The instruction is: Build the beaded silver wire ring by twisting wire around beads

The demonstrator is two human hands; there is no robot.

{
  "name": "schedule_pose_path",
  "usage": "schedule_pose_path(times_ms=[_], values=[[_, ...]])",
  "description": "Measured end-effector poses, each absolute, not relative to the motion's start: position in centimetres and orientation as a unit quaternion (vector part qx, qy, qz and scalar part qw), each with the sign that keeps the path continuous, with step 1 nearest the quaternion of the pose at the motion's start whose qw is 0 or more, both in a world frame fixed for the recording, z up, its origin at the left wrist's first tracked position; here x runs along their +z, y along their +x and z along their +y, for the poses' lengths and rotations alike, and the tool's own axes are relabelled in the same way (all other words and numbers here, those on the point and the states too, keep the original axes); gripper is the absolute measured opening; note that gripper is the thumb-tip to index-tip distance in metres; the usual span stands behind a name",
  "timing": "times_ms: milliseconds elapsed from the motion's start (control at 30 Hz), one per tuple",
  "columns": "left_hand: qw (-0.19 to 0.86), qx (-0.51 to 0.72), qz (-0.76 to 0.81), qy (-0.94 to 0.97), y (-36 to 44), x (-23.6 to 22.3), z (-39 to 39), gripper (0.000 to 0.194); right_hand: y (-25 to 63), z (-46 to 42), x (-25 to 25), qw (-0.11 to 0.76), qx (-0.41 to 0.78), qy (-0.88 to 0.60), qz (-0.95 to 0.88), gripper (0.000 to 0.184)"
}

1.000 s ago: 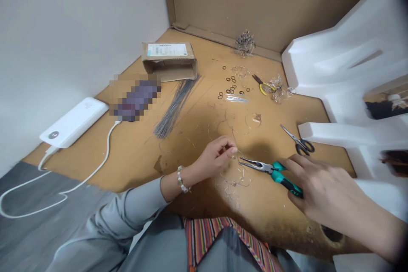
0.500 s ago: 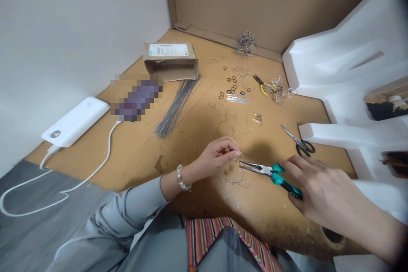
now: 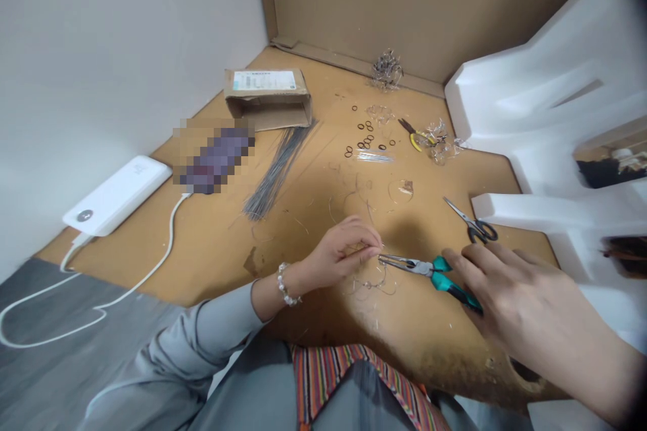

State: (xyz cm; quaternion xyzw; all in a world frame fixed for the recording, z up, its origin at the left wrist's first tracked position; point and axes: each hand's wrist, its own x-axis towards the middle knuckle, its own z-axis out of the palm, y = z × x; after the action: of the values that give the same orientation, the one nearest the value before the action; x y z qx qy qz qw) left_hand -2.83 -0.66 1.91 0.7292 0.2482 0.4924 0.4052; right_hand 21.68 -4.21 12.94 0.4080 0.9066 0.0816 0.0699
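Note:
My left hand [image 3: 351, 248] pinches a thin wire between thumb and forefinger over the middle of the table. Long-nose pliers [image 3: 413, 264] with teal and black handles are gripped in my right hand [image 3: 510, 289], palm down. The plier jaws look nearly closed, and their tips meet the wire just beside my left fingertips. Whether the jaws clamp the wire is too small to tell. Below the tips lies a loose tangle of fine wire [image 3: 371, 285] on the tabletop.
A bundle of straight wires [image 3: 278, 175] lies left, before an open cardboard box [image 3: 267, 100]. Dark rings [image 3: 367, 141], yellow-handled cutters [image 3: 414, 135] and wire clumps [image 3: 387, 71] lie farther back. Black-handled scissors [image 3: 475, 223] sit near white foam [image 3: 505, 205]. A power bank [image 3: 118, 194] lies left.
The plier jaws have drawn closer together, and their tips are nearer my left fingertips. My left hand stays almost in place; the whole view has shifted slightly.

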Motion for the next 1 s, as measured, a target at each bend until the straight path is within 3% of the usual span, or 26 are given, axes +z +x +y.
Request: schedule_pose_path(times_ms=[200, 533, 1000], values=[[0.390, 0.492, 0.257, 0.734, -2.9, 2.0, -0.7, 0.014, 20.9, -4.5, 13.7, 0.117, 0.163, 0.366, 0.909, 0.039], [0.417, 0.498, 0.257, 0.715, -2.7, 1.9, -0.9, 0.012, 20.7, -5.0, 13.5, 0.131, 0.166, 0.373, 0.903, 0.033], [0.715, 0.363, 0.364, 0.474, -3.3, -0.4, 1.5, 0.027, 23.2, -3.6, 10.4, 0.162, -0.016, 0.498, 0.852, 0.021]])
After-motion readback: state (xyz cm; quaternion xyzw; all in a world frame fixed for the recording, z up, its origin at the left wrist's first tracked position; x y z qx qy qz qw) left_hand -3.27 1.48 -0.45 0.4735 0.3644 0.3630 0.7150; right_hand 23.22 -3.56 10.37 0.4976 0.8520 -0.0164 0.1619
